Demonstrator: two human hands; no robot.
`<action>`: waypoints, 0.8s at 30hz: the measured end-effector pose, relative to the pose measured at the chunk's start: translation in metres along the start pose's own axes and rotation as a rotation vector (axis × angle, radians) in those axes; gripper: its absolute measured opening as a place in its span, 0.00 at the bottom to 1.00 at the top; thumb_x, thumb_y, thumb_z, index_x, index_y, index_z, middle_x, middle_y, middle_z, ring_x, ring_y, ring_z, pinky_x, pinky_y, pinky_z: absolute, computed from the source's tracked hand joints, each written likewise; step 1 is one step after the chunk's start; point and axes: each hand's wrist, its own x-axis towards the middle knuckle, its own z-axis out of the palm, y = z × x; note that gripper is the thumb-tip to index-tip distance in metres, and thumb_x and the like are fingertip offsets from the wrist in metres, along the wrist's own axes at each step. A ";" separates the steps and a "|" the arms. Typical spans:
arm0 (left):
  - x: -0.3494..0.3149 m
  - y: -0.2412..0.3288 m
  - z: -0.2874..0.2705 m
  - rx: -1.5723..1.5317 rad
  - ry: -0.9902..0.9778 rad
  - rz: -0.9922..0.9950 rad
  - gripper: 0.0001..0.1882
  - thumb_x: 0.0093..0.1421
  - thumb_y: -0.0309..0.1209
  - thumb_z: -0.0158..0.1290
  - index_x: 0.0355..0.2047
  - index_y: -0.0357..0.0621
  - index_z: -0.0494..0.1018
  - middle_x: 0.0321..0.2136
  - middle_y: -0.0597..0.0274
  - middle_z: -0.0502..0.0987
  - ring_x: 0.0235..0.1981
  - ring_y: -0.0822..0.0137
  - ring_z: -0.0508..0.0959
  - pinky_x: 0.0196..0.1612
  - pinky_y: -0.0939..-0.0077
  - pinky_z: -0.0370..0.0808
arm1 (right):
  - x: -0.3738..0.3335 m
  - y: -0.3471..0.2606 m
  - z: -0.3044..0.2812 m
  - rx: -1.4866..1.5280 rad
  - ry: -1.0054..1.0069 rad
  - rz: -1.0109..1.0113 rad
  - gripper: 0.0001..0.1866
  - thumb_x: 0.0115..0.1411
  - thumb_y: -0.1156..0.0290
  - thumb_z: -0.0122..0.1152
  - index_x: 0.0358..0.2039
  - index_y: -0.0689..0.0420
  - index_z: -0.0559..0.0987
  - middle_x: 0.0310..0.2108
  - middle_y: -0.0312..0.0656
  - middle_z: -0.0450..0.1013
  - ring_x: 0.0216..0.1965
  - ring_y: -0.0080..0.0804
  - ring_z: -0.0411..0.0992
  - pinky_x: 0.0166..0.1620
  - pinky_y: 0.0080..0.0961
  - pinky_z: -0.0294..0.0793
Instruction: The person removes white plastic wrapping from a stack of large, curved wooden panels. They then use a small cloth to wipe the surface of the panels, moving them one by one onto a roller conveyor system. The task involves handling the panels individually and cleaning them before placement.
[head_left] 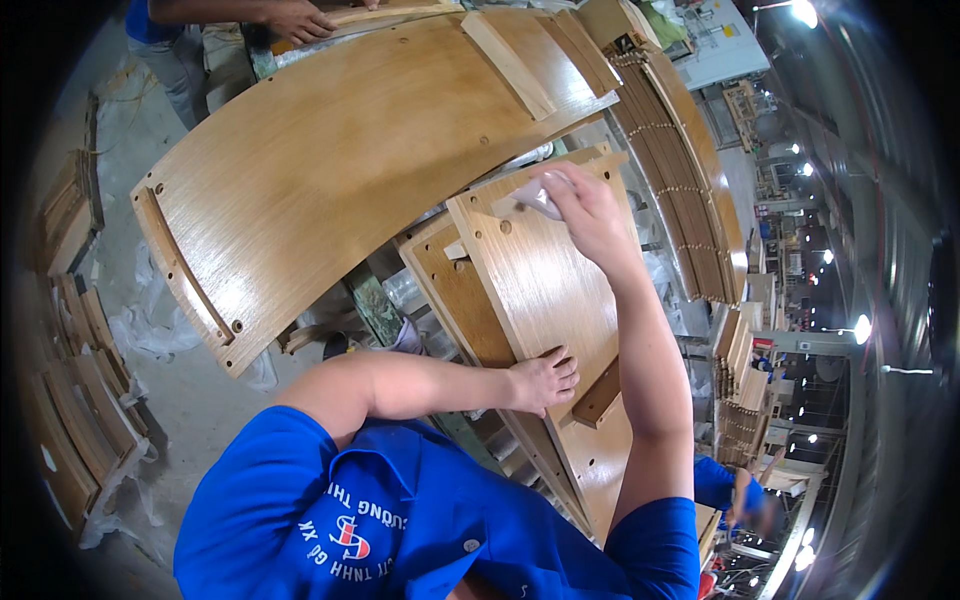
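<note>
My left hand lies on the near edge of a light varnished wooden panel, fingers spread and holding nothing. Toward the panel's far end, my right hand grips a crumpled white cloth and presses it near the surface; whether it touches cannot be made out. The panel has several round holes along its edges. A short brown wooden strip sits on it just right of my left hand. Another wooden panel shows underneath, bearing a small pale block.
A large curved wooden panel with edge strips lies beyond, a loose board across it. Stacked curved boards stand at the right. Another person's hand rests at the far left. More boards lean at the left.
</note>
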 end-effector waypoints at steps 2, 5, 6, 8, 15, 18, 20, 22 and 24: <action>-0.001 -0.001 0.000 -0.002 0.044 0.009 0.36 0.52 0.55 0.46 0.54 0.46 0.60 0.56 0.53 0.58 0.59 0.51 0.53 0.59 0.45 0.47 | 0.023 0.004 0.008 -0.146 -0.088 0.010 0.16 0.60 0.62 0.46 0.38 0.61 0.74 0.26 0.44 0.73 0.30 0.30 0.71 0.35 0.26 0.68; -0.002 -0.005 0.004 -0.012 0.077 0.004 0.35 0.51 0.55 0.47 0.53 0.45 0.61 0.55 0.53 0.59 0.58 0.51 0.55 0.59 0.45 0.48 | 0.044 0.005 0.018 -0.344 -0.202 -0.020 0.15 0.59 0.61 0.47 0.36 0.60 0.75 0.26 0.49 0.73 0.29 0.41 0.72 0.35 0.30 0.69; -0.002 -0.007 0.006 -0.010 0.106 0.004 0.35 0.51 0.55 0.47 0.53 0.44 0.62 0.54 0.53 0.60 0.57 0.50 0.56 0.58 0.44 0.49 | 0.049 0.004 0.021 -0.371 -0.221 -0.034 0.16 0.59 0.60 0.46 0.35 0.60 0.75 0.26 0.49 0.73 0.29 0.43 0.71 0.35 0.31 0.69; -0.003 -0.009 0.006 0.014 0.113 0.011 0.36 0.51 0.56 0.46 0.53 0.44 0.61 0.54 0.53 0.60 0.57 0.50 0.55 0.57 0.43 0.49 | 0.054 0.006 0.026 -0.420 -0.256 -0.050 0.16 0.59 0.59 0.46 0.34 0.58 0.75 0.26 0.51 0.72 0.30 0.48 0.71 0.35 0.34 0.69; -0.002 -0.008 0.005 0.044 0.117 0.015 0.36 0.51 0.55 0.46 0.53 0.43 0.62 0.53 0.52 0.62 0.56 0.49 0.57 0.56 0.41 0.50 | 0.055 0.013 0.036 -0.583 -0.215 -0.143 0.17 0.58 0.55 0.45 0.25 0.54 0.73 0.21 0.45 0.72 0.25 0.46 0.72 0.30 0.38 0.70; -0.002 -0.008 0.009 0.024 0.151 0.002 0.35 0.50 0.54 0.48 0.52 0.43 0.62 0.52 0.51 0.62 0.56 0.49 0.57 0.56 0.43 0.51 | 0.057 0.014 0.039 -0.610 -0.193 -0.218 0.17 0.58 0.55 0.46 0.23 0.54 0.72 0.19 0.44 0.71 0.23 0.44 0.72 0.29 0.36 0.71; -0.002 -0.010 0.008 0.024 0.152 0.004 0.35 0.50 0.54 0.48 0.52 0.42 0.62 0.52 0.51 0.62 0.56 0.49 0.57 0.56 0.43 0.51 | 0.057 0.014 0.038 -0.601 -0.175 -0.263 0.16 0.58 0.56 0.46 0.22 0.54 0.71 0.17 0.43 0.70 0.22 0.43 0.72 0.28 0.36 0.71; -0.001 -0.011 0.008 0.023 0.150 0.004 0.35 0.50 0.54 0.48 0.52 0.42 0.62 0.52 0.51 0.61 0.56 0.49 0.57 0.56 0.43 0.51 | 0.059 0.015 0.034 -0.628 -0.252 -0.155 0.15 0.60 0.57 0.44 0.26 0.54 0.73 0.22 0.45 0.72 0.26 0.45 0.71 0.31 0.37 0.70; -0.001 -0.013 0.007 0.021 0.144 -0.001 0.35 0.50 0.53 0.48 0.52 0.41 0.62 0.53 0.50 0.61 0.56 0.48 0.57 0.56 0.43 0.51 | 0.062 0.017 0.029 -0.628 -0.255 -0.129 0.15 0.60 0.58 0.43 0.28 0.53 0.74 0.24 0.46 0.73 0.28 0.46 0.71 0.32 0.38 0.69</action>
